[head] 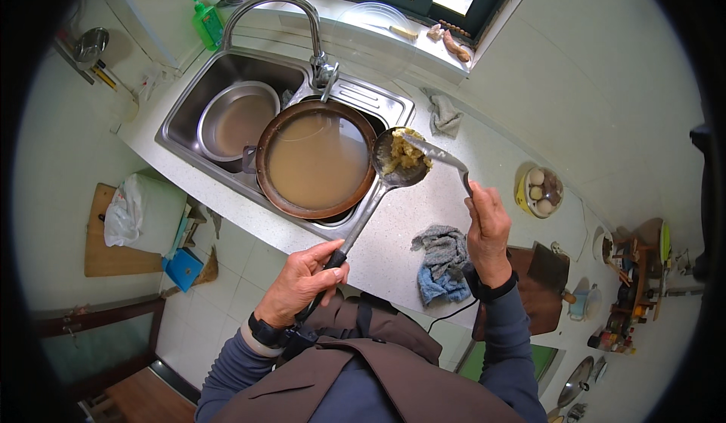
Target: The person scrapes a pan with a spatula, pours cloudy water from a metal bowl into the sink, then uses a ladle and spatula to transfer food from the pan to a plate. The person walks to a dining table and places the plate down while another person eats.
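Observation:
My left hand [306,281] grips the black handle of a metal ladle [363,224], whose bowl is beside the right rim of a wok. A lump of yellowish, mashed-looking food [401,153] lies in the bowl. In my right hand [489,230] is a metal utensil [448,157], perhaps a spoon seen from the side, its tip at the food. The brown-rimmed wok [315,216] holds cloudy brownish water and rests over the right sink basin. Inside the left basin, a steel bowl [266,91] contains similar cloudy liquid.
The chrome faucet [309,11] arches behind the wok. Grey and blue cloths [445,258] lie near the counter's front edge; another rag [443,113] is by the wall. To the right are a container of eggs [539,191], a cleaver [548,267] and a brown cutting board [527,304].

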